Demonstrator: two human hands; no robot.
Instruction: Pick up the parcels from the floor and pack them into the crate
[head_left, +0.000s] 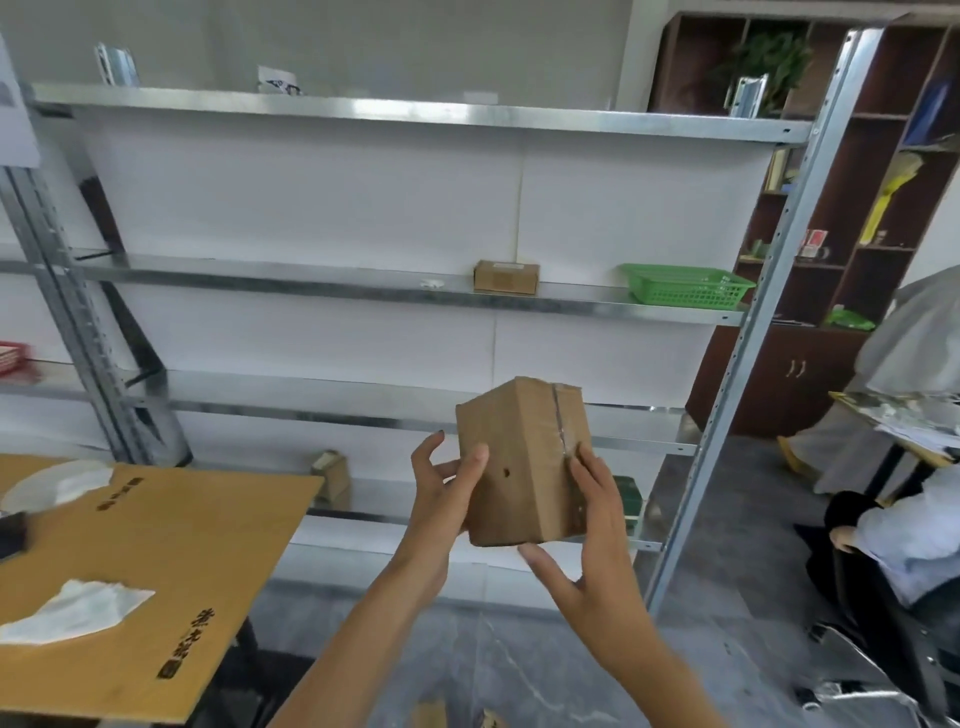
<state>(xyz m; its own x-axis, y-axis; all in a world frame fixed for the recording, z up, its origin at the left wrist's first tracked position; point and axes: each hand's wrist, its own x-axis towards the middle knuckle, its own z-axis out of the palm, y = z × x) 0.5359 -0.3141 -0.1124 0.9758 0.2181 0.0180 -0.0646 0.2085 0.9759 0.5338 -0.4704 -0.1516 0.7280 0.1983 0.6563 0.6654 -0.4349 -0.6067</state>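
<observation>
Holding a cardboard parcel (524, 462) up in front of the metal shelving (415, 291), both hands are engaged in what is judged to be the carry step: the parcel is well off the floor and not yet in any crate. No crate can be identified with certainty; a green basket (685, 286) is seen on the middle shelf, well apart from the parcel, and whether it is the intended container cannot be told. The next move is therefore judged to call for the container to be found, then for the parcel to be lowered in squarely with its long faces kept level.

The parcel is clasped between the two hands. The left hand (447, 488) is pressed against the near left face, its thumb laid flat on the cardboard and the remaining fingers spread, some lifted clear of the box. The right hand (597, 525) is set against the taped right side, fingers extended upward along the seam, thumb reaching beneath the lower edge. Both grips are fairly open, closed only as far as the box's width allows, so it is held by opposed pressure rather than a wrapped grasp.

More brown shapes, possibly parcels, are glimpsed on the floor (519, 675) at the bottom edge.
</observation>
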